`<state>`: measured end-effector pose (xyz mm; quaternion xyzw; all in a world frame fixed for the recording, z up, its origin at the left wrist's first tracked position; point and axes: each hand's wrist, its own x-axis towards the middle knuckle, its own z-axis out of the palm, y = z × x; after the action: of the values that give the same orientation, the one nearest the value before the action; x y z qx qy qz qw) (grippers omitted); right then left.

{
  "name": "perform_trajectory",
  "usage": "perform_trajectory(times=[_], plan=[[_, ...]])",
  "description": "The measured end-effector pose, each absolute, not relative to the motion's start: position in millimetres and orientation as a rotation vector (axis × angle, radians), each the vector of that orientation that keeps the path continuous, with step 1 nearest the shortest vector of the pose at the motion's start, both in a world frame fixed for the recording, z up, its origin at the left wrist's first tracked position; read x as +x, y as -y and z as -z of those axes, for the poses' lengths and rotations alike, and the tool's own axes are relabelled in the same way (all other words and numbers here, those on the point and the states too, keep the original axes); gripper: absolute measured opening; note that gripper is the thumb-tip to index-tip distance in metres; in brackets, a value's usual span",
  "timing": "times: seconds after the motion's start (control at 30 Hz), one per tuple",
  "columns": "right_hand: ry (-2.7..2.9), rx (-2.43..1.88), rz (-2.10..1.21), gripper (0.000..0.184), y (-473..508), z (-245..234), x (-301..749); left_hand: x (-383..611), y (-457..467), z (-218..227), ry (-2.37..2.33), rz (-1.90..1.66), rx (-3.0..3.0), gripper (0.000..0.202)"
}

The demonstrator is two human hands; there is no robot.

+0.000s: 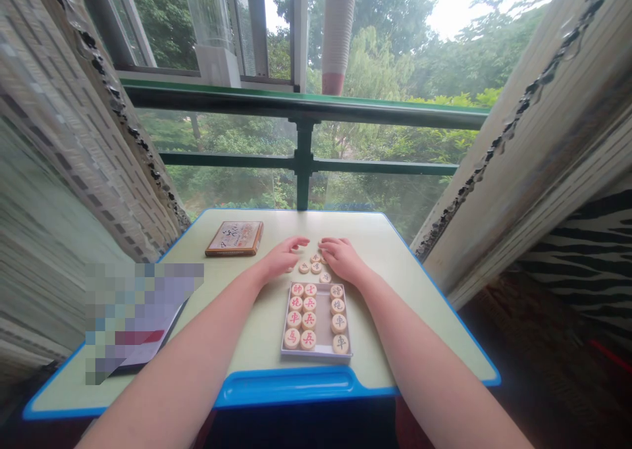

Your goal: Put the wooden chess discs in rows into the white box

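Both of my hands rest on the pale green tabletop (257, 343) near its far side. My left hand (284, 257) lies flat-fingered just left of a small group of round wooden xiangqi pieces (310, 265), and my right hand (342, 259) lies against them from the right. Neither hand visibly holds a piece, though my right fingers may hide some. Nearer to me, a shallow white tray (316, 351) holds several pieces with red characters, set in columns. A flat brown-and-cream box (234, 238) lies to the left of my left hand.
A sheet of paper (143, 343), partly blurred out, lies at the table's left side. The table has a blue rim (286, 386). Woven blinds (99, 139) flank an open window with a green railing (303, 106) beyond the far edge.
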<state>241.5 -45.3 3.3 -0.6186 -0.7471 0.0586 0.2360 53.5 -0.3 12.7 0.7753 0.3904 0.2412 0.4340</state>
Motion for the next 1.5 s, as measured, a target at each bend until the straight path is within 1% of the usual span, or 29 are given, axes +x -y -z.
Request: perform_trajectory(times=[0.07, 0.13, 0.33, 0.47, 0.53, 0.67, 0.77, 0.9, 1.07, 1.27, 1.37, 1.43, 1.5], plan=[[2.021, -1.655, -0.183, 0.027, 46, -4, 241, 48, -1, -14, -0.981, -0.557, 1.951, 0.069], [2.004, -1.643, -0.199, 0.024, 47, -5, 241, 41, -4, -13, -0.961, -0.497, 2.030, 0.070], [2.050, -1.640, -0.248, 0.023, 50, -11, 242, 35, -11, -7, -0.869, -0.439, 2.021, 0.054], [2.119, -1.637, -0.221, 0.023, 54, -16, 238, 38, -10, -7, -0.834, -0.451, 1.981, 0.042], [2.145, -1.635, -0.201, 0.022, 56, -17, 236, 38, -9, -8, -0.837, -0.474, 1.984, 0.041], [2.150, -1.628, -0.167, 0.022, 56, -18, 233, 38, -10, -9, -0.872, -0.497, 2.005, 0.047], [2.147, -1.628, -0.171, 0.023, 54, -16, 234, 39, -10, -10, -0.916, -0.533, 2.038, 0.048], [2.150, -1.647, -0.189, 0.026, 51, -13, 235, 45, -6, -10, -1.010, -0.587, 2.093, 0.041], [2.105, -1.652, -0.220, 0.024, 50, -10, 235, 49, -3, -6, -0.958, -0.543, 2.273, 0.029], [1.977, -1.771, -0.203, 0.023, 55, -24, 243, 50, 0, -6, -1.034, -0.541, 2.251, 0.035], [1.940, -1.895, -0.285, 0.022, 62, -33, 252, 53, 4, -9, -1.033, -0.523, 2.270, 0.044], [1.911, -1.932, -0.384, 0.027, 68, -38, 258, 55, 5, -9, -1.014, -0.509, 2.298, 0.051], [1.914, -1.949, -0.489, 0.038, 74, -42, 264, 57, 4, -8, -1.009, -0.501, 2.312, 0.052]])
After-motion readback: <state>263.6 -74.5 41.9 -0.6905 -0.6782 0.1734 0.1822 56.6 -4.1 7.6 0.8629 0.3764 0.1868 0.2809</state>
